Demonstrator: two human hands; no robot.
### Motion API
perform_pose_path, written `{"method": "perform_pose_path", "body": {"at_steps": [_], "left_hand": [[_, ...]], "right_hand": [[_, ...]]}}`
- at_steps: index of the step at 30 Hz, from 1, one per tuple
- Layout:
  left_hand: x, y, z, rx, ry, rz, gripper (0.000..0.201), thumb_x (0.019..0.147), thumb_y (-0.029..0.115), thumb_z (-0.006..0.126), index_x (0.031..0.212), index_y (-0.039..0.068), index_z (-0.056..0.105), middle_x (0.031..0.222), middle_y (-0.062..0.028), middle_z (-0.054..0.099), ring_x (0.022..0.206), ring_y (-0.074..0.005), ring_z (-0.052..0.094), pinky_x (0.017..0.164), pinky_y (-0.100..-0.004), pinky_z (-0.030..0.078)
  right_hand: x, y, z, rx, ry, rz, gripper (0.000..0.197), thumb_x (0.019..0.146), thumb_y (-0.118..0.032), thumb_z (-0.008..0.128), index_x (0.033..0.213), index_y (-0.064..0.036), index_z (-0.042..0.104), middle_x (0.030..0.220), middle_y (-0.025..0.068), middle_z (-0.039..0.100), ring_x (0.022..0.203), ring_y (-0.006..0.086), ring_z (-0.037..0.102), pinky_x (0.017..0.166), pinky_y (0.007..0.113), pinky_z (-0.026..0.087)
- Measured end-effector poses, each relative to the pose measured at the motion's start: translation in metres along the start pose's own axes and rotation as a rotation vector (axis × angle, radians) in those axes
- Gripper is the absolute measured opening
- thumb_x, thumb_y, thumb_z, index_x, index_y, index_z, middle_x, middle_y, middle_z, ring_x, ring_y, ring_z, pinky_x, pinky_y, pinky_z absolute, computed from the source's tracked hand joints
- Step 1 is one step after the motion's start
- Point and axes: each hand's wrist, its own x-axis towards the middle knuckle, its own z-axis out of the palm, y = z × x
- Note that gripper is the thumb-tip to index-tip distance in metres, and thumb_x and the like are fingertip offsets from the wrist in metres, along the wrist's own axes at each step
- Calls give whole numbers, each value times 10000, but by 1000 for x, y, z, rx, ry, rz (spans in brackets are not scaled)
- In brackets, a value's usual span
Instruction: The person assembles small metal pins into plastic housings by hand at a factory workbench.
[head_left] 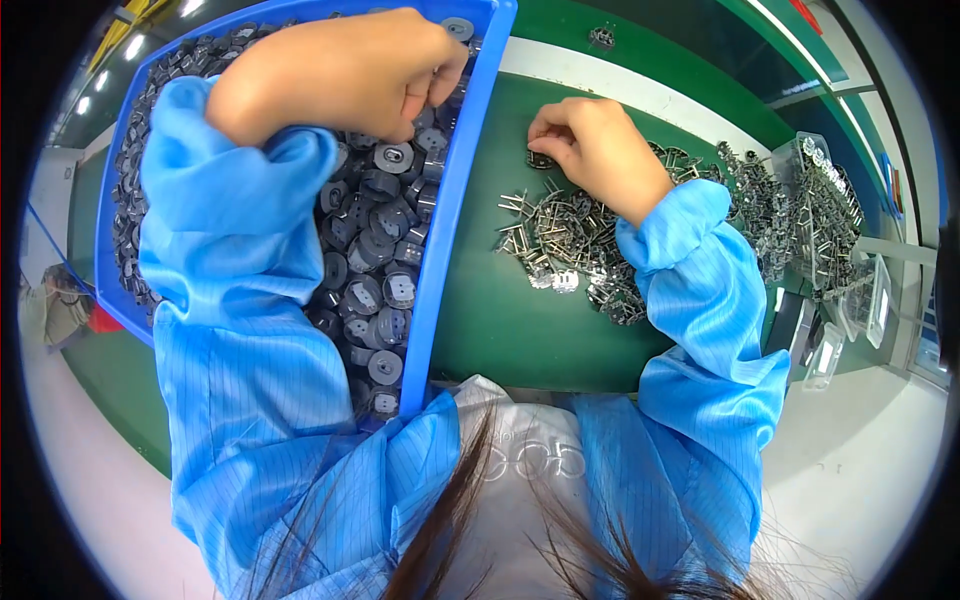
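Observation:
My left hand (350,75) reaches over a blue plastic bin (448,250) heaped with dark grey round plastic parts (372,250). Its fingers curl down near the bin's right wall, and whatever they may hold is hidden. On the green table, my right hand (598,150) is closed, with thumb and fingertips pinching a small dark part (541,160) close to the surface. Just below and beside that hand spreads a loose pile of small metal pieces with thin pins (570,235). A few pale-faced pieces (560,281) lie at the pile's near edge.
More pinned pieces are heaped toward the right, beside a clear plastic tray (815,160) filled with them. Clear plastic containers (865,300) stand at the right edge. One single piece (601,37) lies beyond the white strip (640,90) at the back of the green table (520,345).

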Motion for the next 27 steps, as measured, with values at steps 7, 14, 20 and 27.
{"method": "perform_pose_path", "body": {"at_steps": [7, 14, 20, 27], "left_hand": [[-15, 10, -9, -34, 237, 146, 365, 699, -31, 670, 1041, -1, 546, 737, -48, 518, 678, -154, 523, 740, -280, 471], [-1, 53, -16, -445, 260, -178, 238, 718, 15, 671, 919, -4, 546, 908, -93, 495, 716, -147, 509, 642, -246, 492], [9, 48, 19, -531, 489, 86, 348, 676, -61, 725, 991, 9, 594, 1001, -47, 578, 867, -124, 609, 809, -247, 511], [11, 41, 28, -725, 461, 14, 366, 688, -54, 682, 1044, -40, 598, 1214, -103, 512, 965, -167, 598, 837, -266, 494]], "right_hand": [[-10, -30, -18, -89, 311, -21, 82, 769, -92, 646, 839, -53, 662, 774, 127, 650, 728, 306, 631, 653, 388, 507], [-23, -54, -45, 75, 464, -172, 147, 735, -19, 700, 875, -27, 656, 747, 90, 648, 671, 177, 643, 596, 278, 519], [-34, -69, -58, 480, 415, -89, 212, 789, 11, 691, 993, 22, 635, 897, 66, 655, 814, 120, 638, 737, 220, 511], [-30, -63, -55, 441, 421, -157, 174, 765, 34, 703, 928, 34, 643, 912, 88, 663, 838, 155, 653, 779, 260, 530]]}}
